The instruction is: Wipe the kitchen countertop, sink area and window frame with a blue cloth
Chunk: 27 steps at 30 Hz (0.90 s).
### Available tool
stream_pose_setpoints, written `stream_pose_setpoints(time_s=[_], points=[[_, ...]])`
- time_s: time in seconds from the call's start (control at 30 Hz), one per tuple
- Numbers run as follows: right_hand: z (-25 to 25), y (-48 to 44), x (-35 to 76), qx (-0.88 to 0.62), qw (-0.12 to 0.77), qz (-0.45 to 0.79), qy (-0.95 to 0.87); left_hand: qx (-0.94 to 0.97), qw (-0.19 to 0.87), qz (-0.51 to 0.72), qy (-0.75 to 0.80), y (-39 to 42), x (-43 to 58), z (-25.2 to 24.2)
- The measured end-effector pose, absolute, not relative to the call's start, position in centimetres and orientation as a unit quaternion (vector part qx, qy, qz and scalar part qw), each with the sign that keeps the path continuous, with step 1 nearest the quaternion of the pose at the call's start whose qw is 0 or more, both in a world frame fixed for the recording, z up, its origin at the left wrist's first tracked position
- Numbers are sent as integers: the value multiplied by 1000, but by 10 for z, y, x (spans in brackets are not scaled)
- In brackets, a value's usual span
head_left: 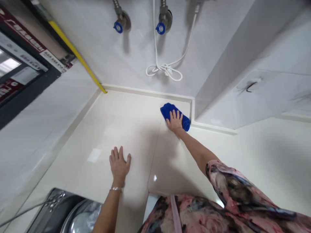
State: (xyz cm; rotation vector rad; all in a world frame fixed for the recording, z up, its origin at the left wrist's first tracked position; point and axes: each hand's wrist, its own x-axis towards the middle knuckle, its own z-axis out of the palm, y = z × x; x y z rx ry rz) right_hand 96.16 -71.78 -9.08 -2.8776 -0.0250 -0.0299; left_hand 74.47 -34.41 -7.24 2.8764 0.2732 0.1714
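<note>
A blue cloth [167, 109] lies folded on the cream countertop [126, 113], close to the inner corner by the back wall. My right hand [175, 121] presses flat on it with the fingers spread, the arm stretched forward. My left hand [119, 164] rests palm down on the bare countertop, fingers stretched out and thumb apart, holding nothing. A bracelet is on the left wrist.
A dark sink [60, 207] with a metal bowl in it sits at the lower left. Two blue-handled valves [118, 27] and a looped white cable [165, 67] are on the back wall. A yellow pipe [77, 53] meets the counter's left corner. A hook [250, 86] juts from the right wall.
</note>
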Motion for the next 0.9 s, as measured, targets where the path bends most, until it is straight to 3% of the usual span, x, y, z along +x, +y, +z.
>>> stream_pose_setpoints(time_s=[0.27,0.5,0.67,0.9], points=[[-71,-616,775,-945,150,52,-285,982,144,83,94,-352,744,-70],[-69,-649,667,-894,163,64,-412,975,168,128,75,-350,742,-69],[-75,-744,609,-960,129,41,-246,971,166,167,54,-350,747,-72],[-81,-892,567,-997,3,4,79,972,170,158,45,-356,746,-66]])
